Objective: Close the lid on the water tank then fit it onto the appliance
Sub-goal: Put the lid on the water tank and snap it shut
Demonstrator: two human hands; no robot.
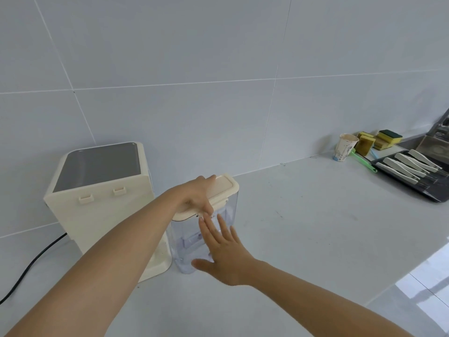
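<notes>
A clear plastic water tank [229, 215] stands upright on the pale counter, just right of a cream appliance [102, 203] with a grey top. A cream lid [224, 187] lies flat on the tank. My left hand [198, 197] rests palm down on the lid, thumb hanging over its front edge. My right hand [224, 252] is flat against the tank's near side, fingers spread and pointing up. The appliance's back face shows two small clips near its top. The tank stands apart from the appliance, beside its low base.
A black power cord [31, 263] runs left from the appliance. At the far right stand a paper cup [344, 147], several sponges [379, 139], a green-handled brush [364, 162] and a dark tray of knives [413, 171]. The counter edge drops off at the lower right.
</notes>
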